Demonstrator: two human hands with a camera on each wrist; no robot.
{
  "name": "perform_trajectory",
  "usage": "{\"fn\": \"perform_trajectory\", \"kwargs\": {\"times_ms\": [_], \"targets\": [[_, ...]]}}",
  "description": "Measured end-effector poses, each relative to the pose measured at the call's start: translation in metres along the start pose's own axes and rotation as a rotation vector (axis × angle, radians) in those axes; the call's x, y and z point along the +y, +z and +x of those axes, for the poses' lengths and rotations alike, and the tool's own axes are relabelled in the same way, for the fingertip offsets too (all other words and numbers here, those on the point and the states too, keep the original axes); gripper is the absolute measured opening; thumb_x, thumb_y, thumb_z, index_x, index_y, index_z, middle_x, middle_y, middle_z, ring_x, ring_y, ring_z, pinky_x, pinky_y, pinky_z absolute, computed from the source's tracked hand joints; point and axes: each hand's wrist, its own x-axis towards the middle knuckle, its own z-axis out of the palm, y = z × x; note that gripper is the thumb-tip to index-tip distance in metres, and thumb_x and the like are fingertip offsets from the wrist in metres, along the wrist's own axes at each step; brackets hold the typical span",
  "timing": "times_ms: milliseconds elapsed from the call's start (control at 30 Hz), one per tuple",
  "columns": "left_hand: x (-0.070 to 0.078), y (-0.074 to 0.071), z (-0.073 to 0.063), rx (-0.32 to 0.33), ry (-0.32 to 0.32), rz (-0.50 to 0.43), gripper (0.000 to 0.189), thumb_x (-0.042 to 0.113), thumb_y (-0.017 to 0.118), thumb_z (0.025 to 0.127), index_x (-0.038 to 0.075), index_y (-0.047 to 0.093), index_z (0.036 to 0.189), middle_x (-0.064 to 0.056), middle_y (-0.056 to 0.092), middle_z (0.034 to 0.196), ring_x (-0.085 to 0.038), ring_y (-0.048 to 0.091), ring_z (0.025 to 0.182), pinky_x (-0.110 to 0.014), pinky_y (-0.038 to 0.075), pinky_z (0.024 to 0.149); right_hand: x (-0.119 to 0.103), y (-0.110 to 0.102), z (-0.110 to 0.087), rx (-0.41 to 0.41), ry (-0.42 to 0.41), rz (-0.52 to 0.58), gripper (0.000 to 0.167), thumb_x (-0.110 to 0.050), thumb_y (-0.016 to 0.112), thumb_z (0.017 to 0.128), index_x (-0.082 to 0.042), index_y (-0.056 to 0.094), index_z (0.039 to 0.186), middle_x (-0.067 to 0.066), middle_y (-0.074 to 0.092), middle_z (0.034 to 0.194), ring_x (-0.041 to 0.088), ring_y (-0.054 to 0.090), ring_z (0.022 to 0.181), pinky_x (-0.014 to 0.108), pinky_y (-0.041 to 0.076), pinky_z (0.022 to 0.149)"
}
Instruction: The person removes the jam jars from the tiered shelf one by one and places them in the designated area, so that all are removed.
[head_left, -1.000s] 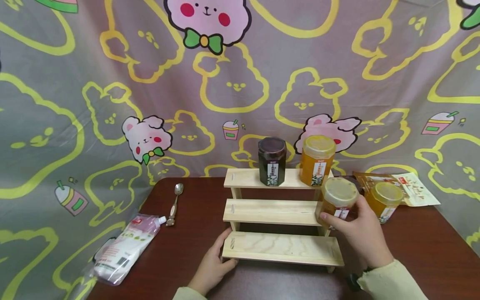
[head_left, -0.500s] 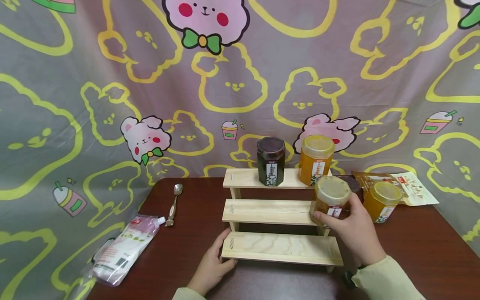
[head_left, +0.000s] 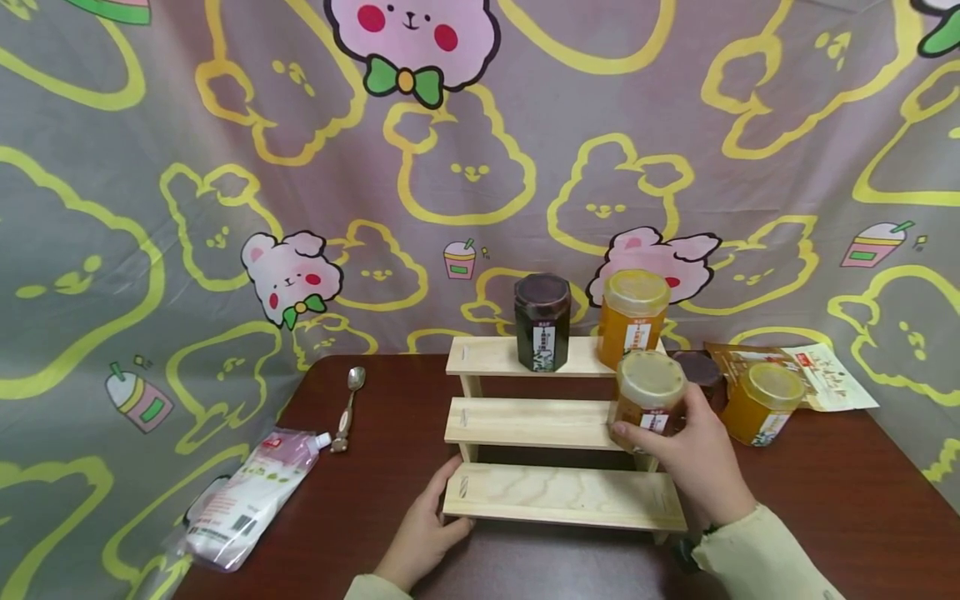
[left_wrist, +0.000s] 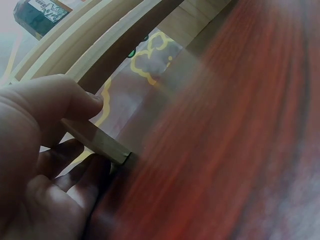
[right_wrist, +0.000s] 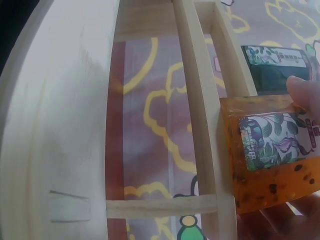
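My right hand (head_left: pixel 705 462) grips a jar with a pale lid (head_left: pixel 651 383) at the right end of the middle step of a three-step wooden display stand (head_left: pixel 555 496). Amber filling with dark seeds shows through this jar (right_wrist: pixel 275 187) in the right wrist view, its base right at the step's edge. My left hand (head_left: pixel 426 529) holds the left end of the bottom step, thumb in front and fingers curled by the leg (left_wrist: pixel 100 142). On the top step stand a dark jar (head_left: pixel 542 325) and an orange jar (head_left: pixel 634 321).
Right of the stand are another orange jar (head_left: pixel 763 404), a dark-lidded jar (head_left: pixel 697 375) partly hidden by the right hand, and a flat snack bag (head_left: pixel 832 379). To the left lie a spouted pouch (head_left: pixel 255 500) and a spoon (head_left: pixel 348 408). A patterned curtain (head_left: pixel 465 167) hangs behind.
My right hand has carried the seeded jar left and slightly down, from beside the stand to over the middle step's right end. The left hand has stayed in place.
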Motion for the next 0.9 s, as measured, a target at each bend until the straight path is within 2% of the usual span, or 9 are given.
{"fn": "perform_trajectory", "kwargs": {"times_ms": [67,133,367,667,900], "targets": [[0.0,0.0,0.0,0.001,-0.001,0.0,0.087,-0.006,0.071,0.078,0.013,0.036,0.155,-0.019,0.04,0.154,-0.017,0.047,0.13,-0.018,0.046,0.098,-0.001,0.001,0.001,-0.003,-0.001,0.0,0.095,-0.042,0.087,0.076,-0.003,0.037,0.147,0.02,0.053,0.135,0.036,0.053,0.118,0.051,0.047,0.094],[0.0,0.0,0.001,0.003,-0.002,0.001,0.087,-0.006,0.071,0.078,0.012,0.036,0.155,-0.019,0.04,0.154,-0.017,0.046,0.13,-0.018,0.045,0.098,-0.002,0.003,0.001,-0.011,0.007,0.005,0.095,-0.042,0.087,0.076,-0.003,0.037,0.147,0.02,0.053,0.134,0.036,0.053,0.118,0.053,0.047,0.095],[0.0,0.0,0.001,-0.002,-0.001,-0.009,0.086,-0.006,0.071,0.079,0.01,0.035,0.155,-0.02,0.041,0.153,-0.015,0.048,0.128,-0.018,0.046,0.097,-0.004,0.011,0.004,-0.046,0.034,0.032,0.1,-0.046,0.089,0.072,-0.002,0.036,0.145,0.021,0.052,0.136,0.036,0.052,0.119,0.052,0.047,0.096],[-0.001,0.001,0.0,-0.005,0.03,-0.045,0.084,-0.007,0.072,0.08,0.005,0.034,0.155,-0.024,0.042,0.151,-0.012,0.049,0.125,-0.018,0.047,0.097,-0.007,0.02,0.007,-0.053,-0.031,-0.017,0.093,-0.045,0.089,0.072,-0.003,0.041,0.139,0.019,0.055,0.133,0.035,0.055,0.117,0.052,0.047,0.095],[-0.003,0.0,0.0,-0.021,0.014,-0.028,0.086,-0.007,0.07,0.079,0.009,0.033,0.156,-0.021,0.039,0.153,-0.011,0.049,0.127,-0.02,0.048,0.097,-0.012,0.026,0.008,-0.099,-0.04,0.001,0.095,-0.043,0.088,0.074,-0.003,0.036,0.143,0.02,0.052,0.138,0.038,0.053,0.123,0.057,0.047,0.1]]}}
